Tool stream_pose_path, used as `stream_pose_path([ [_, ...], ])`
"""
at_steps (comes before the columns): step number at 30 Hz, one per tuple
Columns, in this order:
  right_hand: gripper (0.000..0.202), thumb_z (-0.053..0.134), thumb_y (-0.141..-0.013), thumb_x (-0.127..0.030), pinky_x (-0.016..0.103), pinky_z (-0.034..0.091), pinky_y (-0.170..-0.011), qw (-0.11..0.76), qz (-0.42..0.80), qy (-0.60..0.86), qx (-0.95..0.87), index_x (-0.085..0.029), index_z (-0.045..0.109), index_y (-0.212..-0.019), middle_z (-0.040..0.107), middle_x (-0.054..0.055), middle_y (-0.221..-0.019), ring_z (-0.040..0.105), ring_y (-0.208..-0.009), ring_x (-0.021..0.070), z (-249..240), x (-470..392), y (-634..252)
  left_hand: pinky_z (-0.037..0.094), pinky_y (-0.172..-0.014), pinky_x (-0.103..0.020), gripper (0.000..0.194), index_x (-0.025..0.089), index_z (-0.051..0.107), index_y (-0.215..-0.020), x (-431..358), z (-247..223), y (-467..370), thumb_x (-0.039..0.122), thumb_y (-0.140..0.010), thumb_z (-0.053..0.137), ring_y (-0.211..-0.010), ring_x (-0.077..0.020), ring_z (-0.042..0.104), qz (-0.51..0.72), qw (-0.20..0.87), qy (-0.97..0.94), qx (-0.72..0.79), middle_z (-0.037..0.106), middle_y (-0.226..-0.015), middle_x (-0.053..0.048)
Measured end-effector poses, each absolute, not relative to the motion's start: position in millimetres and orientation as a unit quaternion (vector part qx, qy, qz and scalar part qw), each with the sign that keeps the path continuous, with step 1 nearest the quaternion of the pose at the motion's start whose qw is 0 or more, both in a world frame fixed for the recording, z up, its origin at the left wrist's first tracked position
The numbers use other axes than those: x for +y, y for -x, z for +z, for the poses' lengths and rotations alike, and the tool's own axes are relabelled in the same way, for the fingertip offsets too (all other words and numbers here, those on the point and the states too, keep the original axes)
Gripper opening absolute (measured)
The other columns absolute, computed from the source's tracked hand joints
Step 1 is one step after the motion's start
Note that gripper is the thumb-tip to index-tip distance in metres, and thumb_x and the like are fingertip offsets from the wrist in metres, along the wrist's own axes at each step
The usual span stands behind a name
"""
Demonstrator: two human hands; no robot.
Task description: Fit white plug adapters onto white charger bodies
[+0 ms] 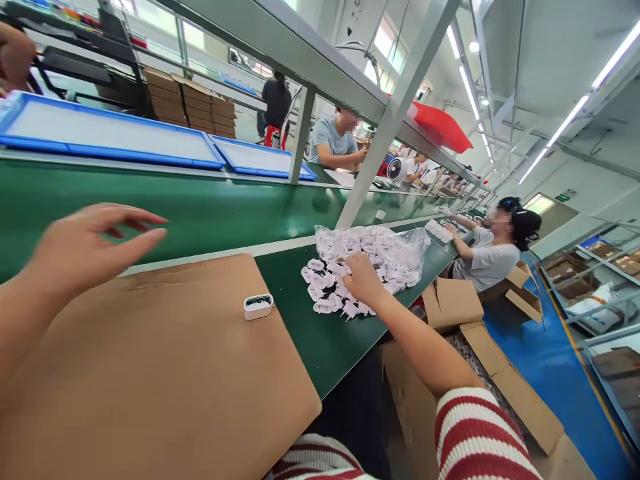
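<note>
White plastic plug parts [345,280] mid-frame meet the outstretched right hand [361,280], fingers buried, grip unclear; left hand [85,250] hovers empty, fingers spread.

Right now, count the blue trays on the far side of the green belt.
2. One long blue tray lies at far left; a second blue tray sits right of it, partly behind a grey post. More may be hidden.

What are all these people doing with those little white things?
A person at a green bench reaches the right hand into a pile of small white plastic parts spilling from a clear bag. The left hand hovers open above a brown cardboard sheet, where one white part lies. Other workers sit further along.
</note>
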State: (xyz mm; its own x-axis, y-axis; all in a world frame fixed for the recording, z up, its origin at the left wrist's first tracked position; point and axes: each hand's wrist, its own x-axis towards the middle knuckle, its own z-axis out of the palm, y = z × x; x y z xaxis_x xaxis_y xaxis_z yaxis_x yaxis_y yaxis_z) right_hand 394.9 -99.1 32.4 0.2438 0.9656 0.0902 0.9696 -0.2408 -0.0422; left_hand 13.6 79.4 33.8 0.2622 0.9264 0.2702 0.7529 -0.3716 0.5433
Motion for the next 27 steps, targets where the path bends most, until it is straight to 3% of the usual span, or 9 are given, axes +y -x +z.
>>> stream_pose_path([
  [2,0.038,0.056,-0.089,-0.005,0.043,0.048,-0.109,0.054,-0.02,0.754,-0.654,-0.018,0.072,-0.121,0.073,0.015,-0.124,0.061,-0.124,0.0311,28.9,-100.8,-378.2,0.05,-0.084,-0.027,0.051,0.023,0.072,-0.126,67.8,37.6,-21.1,0.059,-0.095,0.055,-0.093,-0.0183,0.062,0.224,0.255,-0.813,0.474,0.071,-0.116,0.0],
  [4,0.036,0.063,-0.084,-0.005,0.044,0.049,-0.105,0.044,0.008,0.751,-0.659,-0.019,0.075,-0.115,0.077,0.013,-0.116,0.063,-0.121,0.0324,23.4,-96.6,-366.5,0.051,-0.085,-0.025,0.05,0.026,0.074,-0.127,52.0,41.6,-34.2,0.056,-0.089,0.065,-0.099,-0.0191,0.064,0.149,0.321,-0.866,0.354,0.073,-0.12,0.001],
  [8,0.029,0.07,-0.077,-0.006,0.044,0.051,-0.102,0.055,0.045,0.755,-0.652,-0.021,0.077,-0.101,0.081,0.008,-0.104,0.069,-0.113,0.0323,16.8,-81.0,-357.7,0.053,-0.101,-0.03,0.076,0.026,0.068,-0.142,19.0,33.5,-69.0,0.054,-0.073,0.081,-0.124,-0.0268,0.067,0.072,0.338,-0.903,0.255,0.071,-0.143,-0.005],
  [10,0.028,0.072,-0.079,-0.01,0.044,0.052,-0.105,0.077,0.043,0.748,-0.658,-0.022,0.077,-0.103,0.081,0.008,-0.112,0.07,-0.117,0.03,17.5,-77.6,-356.3,0.055,-0.099,-0.034,0.074,0.023,0.071,-0.137,6.5,22.9,-83.5,0.061,-0.074,0.075,-0.123,-0.0315,0.069,0.067,0.319,-0.897,0.3,0.074,-0.139,-0.009],
  [13,0.03,0.078,-0.08,-0.023,0.042,0.055,-0.107,0.227,0.106,0.711,-0.657,-0.023,0.074,-0.109,0.074,0.01,-0.138,0.069,-0.126,0.0268,19.2,-83.0,-349.7,0.055,-0.091,-0.039,0.057,0.024,0.078,-0.119,-9.0,7.9,-89.9,0.063,-0.082,0.058,-0.115,-0.0354,0.072,0.091,0.292,-0.886,0.348,0.08,-0.124,-0.01],
  [16,0.038,0.081,-0.076,-0.032,0.036,0.062,-0.083,0.389,0.311,0.621,-0.605,-0.025,0.07,-0.111,0.077,0.008,-0.128,0.075,-0.107,0.0237,18.6,-96.8,-334.3,0.054,-0.086,-0.041,0.054,0.024,0.078,-0.115,-27.2,-5.3,-74.1,0.062,-0.085,0.053,-0.11,-0.0363,0.072,0.119,0.267,-0.877,0.381,0.079,-0.118,-0.012],
  [20,0.035,0.083,-0.078,-0.047,0.026,0.052,-0.061,0.386,0.461,0.553,-0.577,-0.025,0.077,-0.105,0.08,0.004,-0.102,0.071,-0.083,0.0179,15.8,-114.3,-309.5,0.057,-0.087,-0.042,0.074,0.025,0.069,-0.14,-56.5,-24.2,-38.0,0.073,-0.085,0.055,-0.109,-0.036,0.072,0.167,0.262,-0.837,0.451,0.066,-0.143,-0.013],
  [24,0.038,0.077,-0.085,-0.06,0.025,0.047,-0.059,0.377,0.477,0.539,-0.582,-0.023,0.081,-0.092,0.077,0.004,-0.088,0.062,-0.075,0.0149,6.5,-118.5,-294.5,0.055,-0.108,-0.04,0.112,0.027,0.04,-0.168,-74.0,-35.3,-13.9,0.072,-0.072,0.075,-0.138,-0.0381,0.06,0.183,0.32,-0.827,0.424,0.039,-0.172,-0.014],
  [27,0.043,0.08,-0.081,-0.064,0.025,0.047,-0.055,0.376,0.479,0.553,-0.569,-0.024,0.081,-0.097,0.076,0.004,-0.087,0.064,-0.076,0.0177,-2.0,-116.9,-289.8,0.057,-0.101,-0.037,0.089,0.021,0.047,-0.163,-74.7,-37.5,-10.7,0.062,-0.085,0.064,-0.126,-0.0333,0.067,0.187,0.382,-0.818,0.387,0.058,-0.155,-0.015],
])
